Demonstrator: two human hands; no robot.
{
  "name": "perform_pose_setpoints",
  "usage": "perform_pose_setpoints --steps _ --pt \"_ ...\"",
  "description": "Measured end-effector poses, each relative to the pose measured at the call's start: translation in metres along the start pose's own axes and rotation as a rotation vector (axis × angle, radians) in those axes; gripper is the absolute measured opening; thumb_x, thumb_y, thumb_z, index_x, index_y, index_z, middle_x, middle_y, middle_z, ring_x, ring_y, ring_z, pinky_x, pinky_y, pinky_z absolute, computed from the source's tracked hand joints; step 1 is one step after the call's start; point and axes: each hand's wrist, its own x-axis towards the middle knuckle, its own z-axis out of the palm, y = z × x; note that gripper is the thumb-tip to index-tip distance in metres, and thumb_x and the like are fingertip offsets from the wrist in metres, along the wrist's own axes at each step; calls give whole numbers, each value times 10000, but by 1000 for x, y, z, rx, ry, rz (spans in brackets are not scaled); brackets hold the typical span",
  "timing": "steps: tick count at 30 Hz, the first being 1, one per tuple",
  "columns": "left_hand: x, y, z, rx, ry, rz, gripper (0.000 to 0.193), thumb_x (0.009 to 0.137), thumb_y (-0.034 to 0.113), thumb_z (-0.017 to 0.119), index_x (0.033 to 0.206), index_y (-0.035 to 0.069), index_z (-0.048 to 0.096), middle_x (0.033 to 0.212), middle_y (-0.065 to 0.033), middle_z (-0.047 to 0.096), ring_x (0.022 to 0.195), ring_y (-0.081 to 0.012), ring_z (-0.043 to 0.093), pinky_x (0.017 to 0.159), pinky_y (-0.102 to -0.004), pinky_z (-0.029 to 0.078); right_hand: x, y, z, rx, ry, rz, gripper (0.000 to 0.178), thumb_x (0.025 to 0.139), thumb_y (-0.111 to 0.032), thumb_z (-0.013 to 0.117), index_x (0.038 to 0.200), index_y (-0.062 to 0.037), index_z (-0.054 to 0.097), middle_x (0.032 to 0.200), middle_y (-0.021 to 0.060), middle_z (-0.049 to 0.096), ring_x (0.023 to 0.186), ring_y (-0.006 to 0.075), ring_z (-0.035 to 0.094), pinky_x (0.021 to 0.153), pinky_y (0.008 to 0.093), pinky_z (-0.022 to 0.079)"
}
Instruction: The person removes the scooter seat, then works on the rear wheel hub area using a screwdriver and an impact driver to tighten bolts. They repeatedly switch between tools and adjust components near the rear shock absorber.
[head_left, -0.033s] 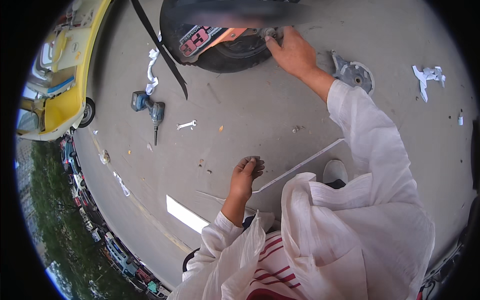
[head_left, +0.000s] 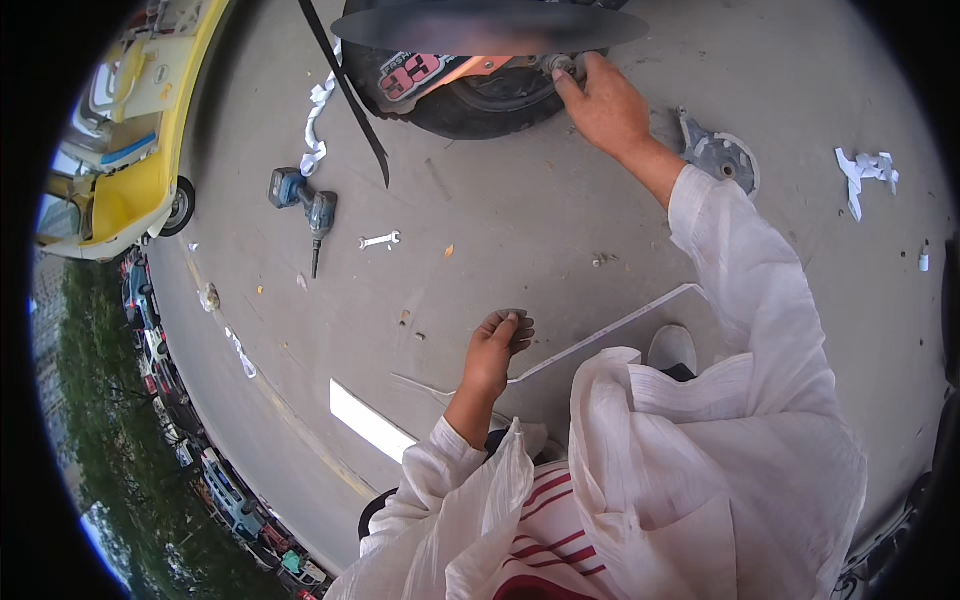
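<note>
At the top, my right hand point(head_left: 610, 105) reaches to the wheel point(head_left: 490, 105) of a two-wheeled vehicle. Its thumb and fingers close around the metal axle end point(head_left: 556, 66) at the hub. An orange swingarm point(head_left: 480, 66) runs to that point, and a dark blurred band hides what lies above. My left hand point(head_left: 492, 350) hovers over the ground near my body, fingers curled and thumb pressed on them; whatever it pinches, if anything, is too small to make out. A grey metal brake-drum plate point(head_left: 725, 155) lies right of my right forearm.
A blue cordless impact driver point(head_left: 310, 205) and an open-ended wrench point(head_left: 380, 241) lie left of centre. A long white strip point(head_left: 610, 325) stretches before my shoe point(head_left: 672, 348). White paper scraps point(head_left: 866, 175) lie right. A yellow vehicle point(head_left: 130, 200) stands far left.
The view has shifted slightly, so the ground things sit a little higher and further right. Both hands keep nearly the same pose, the right one still at the axle end.
</note>
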Motion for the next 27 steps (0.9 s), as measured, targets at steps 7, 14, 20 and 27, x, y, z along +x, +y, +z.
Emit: perform_pose_setpoints --steps 7,14,20,27 --pt "0 -11 -3 -12 -6 -12 219 957 216 518 1049 39 610 974 -76 663 868 -164 627 786 -300 506 0 5 13 42 11 -19 449 917 -481 458 930 -66 629 877 167 671 844 350 638 740 454 475" --pt "1 -16 -7 -42 41 -10 222 952 212 524 1044 28 609 963 -71 660 864 -162 624 782 -303 505 3 -5 15 134 10 3 597 923 -548 412 866 4 632 820 197 659 845 368 627 744 427 465" --pt "3 -10 -7 -23 55 -30 218 948 212 525 1029 30 614 960 -66 664 870 -163 621 785 -304 497 10 4 5 253 -164 87 579 929 -530 428 914 12 630 807 198 655 773 333 611 720 413 466" --pt "12 9 -5 -17 73 -21 225 951 224 526 1042 38 614 967 -68 665 881 -164 620 795 -302 492 -53 63 19 -23 -901 -269 265 791 -263 649 895 -20 627 857 177 656 832 349 628 735 424 485"
